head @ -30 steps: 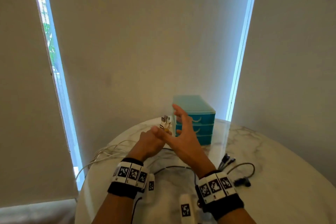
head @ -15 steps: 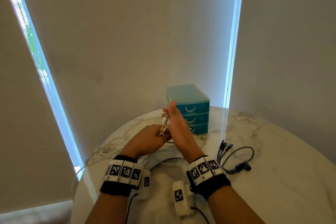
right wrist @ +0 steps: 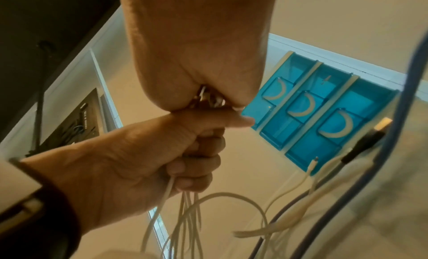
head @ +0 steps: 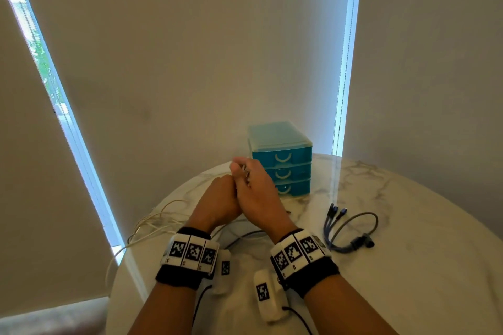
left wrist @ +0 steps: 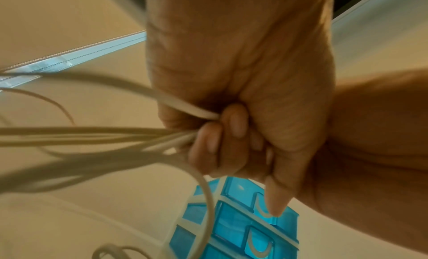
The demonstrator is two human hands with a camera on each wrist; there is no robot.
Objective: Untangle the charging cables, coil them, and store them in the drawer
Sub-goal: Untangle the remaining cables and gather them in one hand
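My left hand (head: 220,198) (left wrist: 222,134) (right wrist: 194,153) is a fist round a bunch of white charging cables (left wrist: 92,134) (right wrist: 185,217). Their strands trail left over the table edge (head: 152,223). My right hand (head: 253,187) (right wrist: 203,91) sits directly above the left fist, its fingers curled round the cables' connector ends (right wrist: 208,98). Both hands hover in front of a small blue three-drawer unit (head: 283,163) (left wrist: 243,226) (right wrist: 324,116) with all drawers closed.
A dark grey multi-head cable (head: 351,231) lies loosely looped on the round marble table (head: 408,266) to the right of my hands. A black wire (head: 245,236) runs under my wrists. Walls and window blinds stand close behind the table.
My right hand was open with straight fingers beside the connector ends; it has now closed over them above the left fist. The left hand keeps its grip.
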